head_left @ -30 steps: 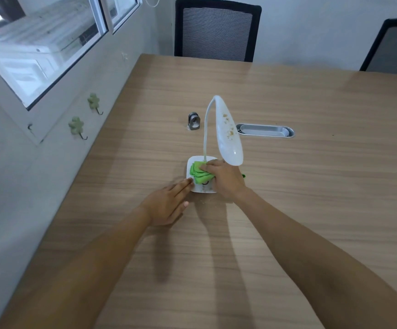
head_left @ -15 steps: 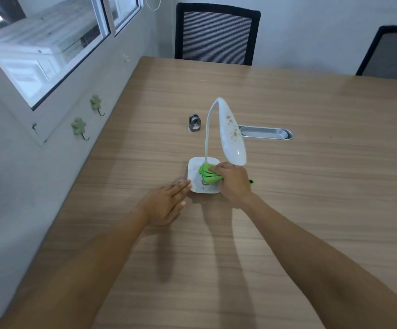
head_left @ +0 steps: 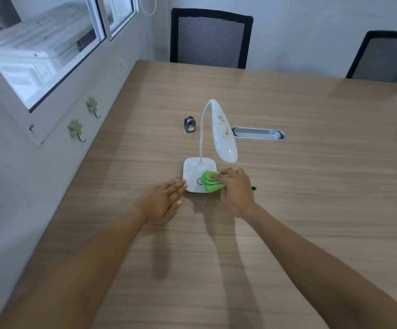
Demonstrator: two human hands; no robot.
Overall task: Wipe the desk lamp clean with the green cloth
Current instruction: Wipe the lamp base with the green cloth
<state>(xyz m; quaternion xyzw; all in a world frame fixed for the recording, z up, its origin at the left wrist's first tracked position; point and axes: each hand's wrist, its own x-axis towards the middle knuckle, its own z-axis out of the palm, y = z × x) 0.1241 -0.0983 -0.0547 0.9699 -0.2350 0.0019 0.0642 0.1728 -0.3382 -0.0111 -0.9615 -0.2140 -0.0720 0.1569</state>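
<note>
1. So I've got the desk lamp [head_left: 216,138] sitting mid-table, a bit toward the wall side, with its square white base [head_left: 196,172] flat on the wood and its head [head_left: 224,134] drooping over on the bendy neck [head_left: 202,129]. One lamp, one base, one head.

2. The green cloth [head_left: 210,184] is bunched into a wad on the near right corner of the base, just beside the pink ring button [head_left: 198,181]. My right hand [head_left: 236,189] is clenched over it, fingers pressing it down. I'd say wadding it gives a firmer scrubbing pad than a flat sheet. One cloth; a small green bit pokes out past the hand on the far side.

3. My left hand [head_left: 161,203] lies flat on the table [head_left: 311,186], fingers out and grasping nothing, with the fingertips touching the base's near left edge. Pretty sure that's bracing so the light lamp doesn't skate away under the rubbing.

4. Brownish spots show on the head's top face and there's some smudging on the base near the neck, so my read is the base is in progress and the head isn't done yet.

5. Further out: one small grey metal object [head_left: 189,124] behind the lamp, one silver cable tray [head_left: 259,134] set into the table, two black mesh chairs [head_left: 210,39] at the far edge, and two clover-shaped wall hooks [head_left: 75,129] under the window [head_left: 50,48].
</note>
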